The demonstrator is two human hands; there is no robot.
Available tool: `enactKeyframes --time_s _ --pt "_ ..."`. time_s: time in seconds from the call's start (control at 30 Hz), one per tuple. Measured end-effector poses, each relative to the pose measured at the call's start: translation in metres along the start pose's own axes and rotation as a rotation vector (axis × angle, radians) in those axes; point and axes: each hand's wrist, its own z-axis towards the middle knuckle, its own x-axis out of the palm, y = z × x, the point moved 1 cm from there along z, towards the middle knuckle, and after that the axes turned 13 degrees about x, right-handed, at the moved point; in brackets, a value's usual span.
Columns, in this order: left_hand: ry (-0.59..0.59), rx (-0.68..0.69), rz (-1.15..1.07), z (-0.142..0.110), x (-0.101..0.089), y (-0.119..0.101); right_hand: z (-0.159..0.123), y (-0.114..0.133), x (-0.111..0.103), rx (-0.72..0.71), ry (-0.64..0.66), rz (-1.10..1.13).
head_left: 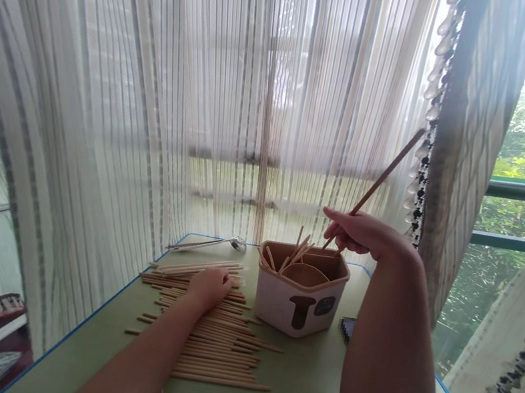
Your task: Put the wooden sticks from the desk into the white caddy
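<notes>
Above the back right of a white and brown utensil holder (298,308), my right hand (353,229) is closed around a long dark brown chopstick (389,169). The chopstick slants up to the right, its lower end near the holder's rim. Several light sticks (300,249) lean inside the holder, in front of which a rounded brown divider shows. My left hand (210,285) rests on spread rows of wooden chopsticks (219,355), fingers curled. What lies under its fingers is hidden.
Metal utensils with a slotted spoon head (238,244) lie at the table's back. A dark flat object (347,328) sits right of the holder, partly behind my right arm. The green table (87,355) has a blue edge. Sheer curtains (232,83) hang behind it.
</notes>
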Motion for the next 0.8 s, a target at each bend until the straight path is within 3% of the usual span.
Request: enactKeyframes --time_s 0.27,0.4,0.5,0.8 --pt "0.016 -0.027 0.010 0.000 -0.003 -0.003 0.010 0.000 0.000 -0.034 -0.046 -0.070" --pt "0.013 -0.027 0.011 0.000 -0.003 -0.003 0.008 0.001 -0.004 -0.090 -0.142 -0.019" --pt "0.010 -0.011 0.004 0.000 -0.002 -0.002 0.002 0.003 -0.009 -0.114 -0.304 0.060" --pt "0.035 -0.021 -0.013 0.000 -0.003 -0.001 -0.018 -0.002 -0.032 -0.187 -0.962 0.266"
